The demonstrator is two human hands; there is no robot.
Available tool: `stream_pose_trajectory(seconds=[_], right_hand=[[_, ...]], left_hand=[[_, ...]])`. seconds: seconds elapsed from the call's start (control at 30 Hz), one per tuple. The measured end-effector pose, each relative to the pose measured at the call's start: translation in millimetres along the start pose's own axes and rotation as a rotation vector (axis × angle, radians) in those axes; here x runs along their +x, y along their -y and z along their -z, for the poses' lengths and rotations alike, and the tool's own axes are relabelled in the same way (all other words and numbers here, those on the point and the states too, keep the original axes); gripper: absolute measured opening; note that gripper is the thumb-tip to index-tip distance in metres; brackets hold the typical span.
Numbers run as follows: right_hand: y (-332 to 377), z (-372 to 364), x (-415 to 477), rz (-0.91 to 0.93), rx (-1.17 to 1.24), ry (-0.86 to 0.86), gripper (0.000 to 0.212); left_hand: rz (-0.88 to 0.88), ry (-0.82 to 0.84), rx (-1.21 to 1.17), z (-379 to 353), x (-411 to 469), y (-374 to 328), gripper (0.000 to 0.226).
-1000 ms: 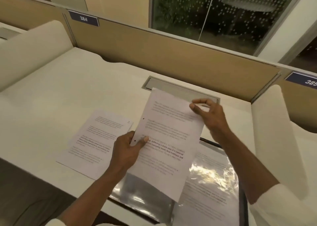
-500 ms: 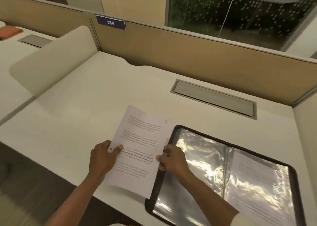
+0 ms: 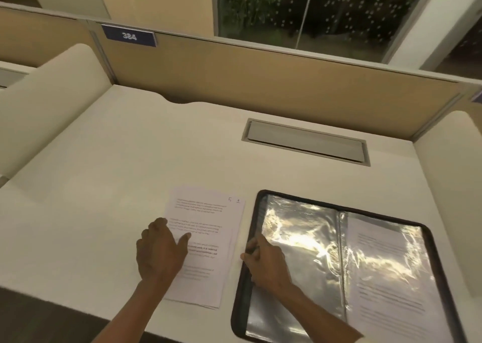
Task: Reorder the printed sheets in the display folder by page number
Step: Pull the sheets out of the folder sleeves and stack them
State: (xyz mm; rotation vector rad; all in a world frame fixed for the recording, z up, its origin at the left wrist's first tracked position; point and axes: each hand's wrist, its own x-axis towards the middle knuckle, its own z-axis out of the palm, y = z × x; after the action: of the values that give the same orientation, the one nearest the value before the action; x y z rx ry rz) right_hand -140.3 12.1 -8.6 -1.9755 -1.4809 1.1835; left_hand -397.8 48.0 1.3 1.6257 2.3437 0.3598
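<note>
A black-edged display folder (image 3: 438,254) lies open on the desk at the right. Its left sleeve (image 3: 300,251) is shiny and looks empty; the right sleeve holds a printed sheet (image 3: 386,277). To the left of the folder, a small stack of printed sheets (image 3: 208,222) lies flat. The top sheet is marked 5, and a sheet marked 1 peeks out beneath it. My left hand (image 3: 159,251) rests flat on the stack's left side, fingers spread. My right hand (image 3: 263,262) sits on the folder's left edge, fingers curled at the border.
A white desk (image 3: 117,186) is bounded by a tan partition (image 3: 260,82) at the back and white side dividers (image 3: 47,102). A grey cable hatch (image 3: 305,142) is set into the desk behind the folder. The near desk edge runs just below the stack.
The sheet marked 5, held up in both hands earlier, now lies on the stack left of the folder. My right hand has left it and moved onto the folder's left edge.
</note>
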Motion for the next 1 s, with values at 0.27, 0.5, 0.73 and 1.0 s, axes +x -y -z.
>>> stream_pose_trajectory(seconds=[0.27, 0.5, 0.73, 1.0], right_hand=[[-88.3, 66.2, -67.0, 0.056, -0.042, -0.435, 0.013], [-185.2, 119.8, -108.1, -0.083, -0.331, -0.75, 0.037], [-233.9, 163.8, -134.9, -0.506, -0.482, -0.62, 0.123], [-250.9, 173.7, -145.7, -0.391, -0.506, -0.514, 0.095]], left_hand=[[-0.45, 0.18, -0.143, -28.6, -71.5, -105.3, 0.025], [-0.855, 0.391, -0.21, -69.6, -155.0, -199.6, 0.024], [-0.982, 0.5, -0.108, -104.5, -216.9, -254.5, 0.029], [-0.841, 0.471, -0.078, -127.9, -250.7, -278.3, 0.037]])
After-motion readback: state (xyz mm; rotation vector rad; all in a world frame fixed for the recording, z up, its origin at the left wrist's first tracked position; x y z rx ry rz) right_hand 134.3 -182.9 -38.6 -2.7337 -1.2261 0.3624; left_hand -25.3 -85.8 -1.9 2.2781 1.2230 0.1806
